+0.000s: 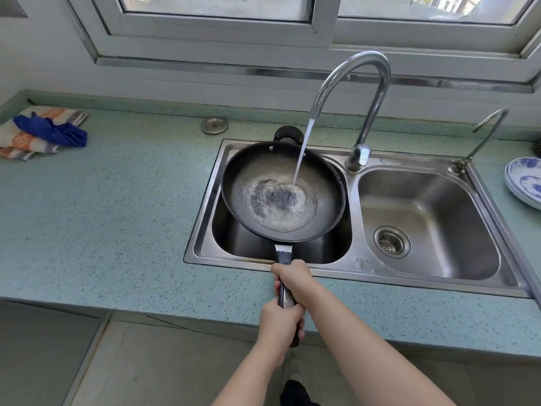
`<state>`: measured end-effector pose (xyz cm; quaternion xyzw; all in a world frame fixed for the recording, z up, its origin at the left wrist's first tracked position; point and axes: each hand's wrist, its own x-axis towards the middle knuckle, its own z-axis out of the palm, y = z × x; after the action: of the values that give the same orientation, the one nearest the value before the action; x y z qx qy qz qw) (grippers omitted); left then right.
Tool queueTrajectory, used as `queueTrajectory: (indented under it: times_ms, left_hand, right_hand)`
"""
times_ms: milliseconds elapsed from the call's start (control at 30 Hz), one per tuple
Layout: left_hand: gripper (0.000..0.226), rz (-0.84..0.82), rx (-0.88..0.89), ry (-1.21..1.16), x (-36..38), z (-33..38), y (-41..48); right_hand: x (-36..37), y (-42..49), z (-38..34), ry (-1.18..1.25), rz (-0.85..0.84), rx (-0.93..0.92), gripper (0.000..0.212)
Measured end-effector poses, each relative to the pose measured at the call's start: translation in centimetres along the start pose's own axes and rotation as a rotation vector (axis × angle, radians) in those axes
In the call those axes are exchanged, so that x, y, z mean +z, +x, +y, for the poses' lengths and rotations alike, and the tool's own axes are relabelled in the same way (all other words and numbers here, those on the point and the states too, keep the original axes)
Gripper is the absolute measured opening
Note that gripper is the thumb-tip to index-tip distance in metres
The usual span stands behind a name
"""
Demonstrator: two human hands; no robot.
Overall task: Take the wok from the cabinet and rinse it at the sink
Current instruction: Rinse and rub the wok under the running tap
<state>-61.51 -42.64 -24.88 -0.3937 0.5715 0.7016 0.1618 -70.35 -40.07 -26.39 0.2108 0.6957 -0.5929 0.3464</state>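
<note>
Right hand (292,278) wraps the wok handle nearer the pan, left hand (281,323) grips its end. Wok (281,194) hangs over the left basin of the steel sink (354,260), with water from the tap (377,83) hitting its middle (shallow puddle inside). Speckled green counter (102,215): cloths (44,133) far left, metal sink plug (214,124) at the back, blue-white plates (524,183) far right. Window (292,27) behind.

"JINMO" stamped on front rim of stainless-steel double-basin sink (362,266), between the basins. Back-rim mark unreadable.
</note>
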Motion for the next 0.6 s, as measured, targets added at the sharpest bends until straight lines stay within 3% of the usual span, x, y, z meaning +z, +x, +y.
queueTrajectory:
  times_ms: [267, 467, 600]
  left_hand:
    - [0.014, 0.099, 0.190, 0.365, -0.9, 1.1, -0.8]
    - [0.012, -0.178, -0.119, -0.045, -1.7, 1.4, -0.7]
    - [0.021, -0.034, -0.055, 0.033, -0.6, 1.1, -0.4]
  right_hand:
    - [0.5, -0.5, -0.4, 0.208, -0.181, 0.023, 0.036]
    - [-0.2, -0.3, -0.2, 0.279, -0.273, 0.059, 0.036]
    - [-0.4, 0.0, 0.0, 0.326, -0.348, 0.101, 0.038]
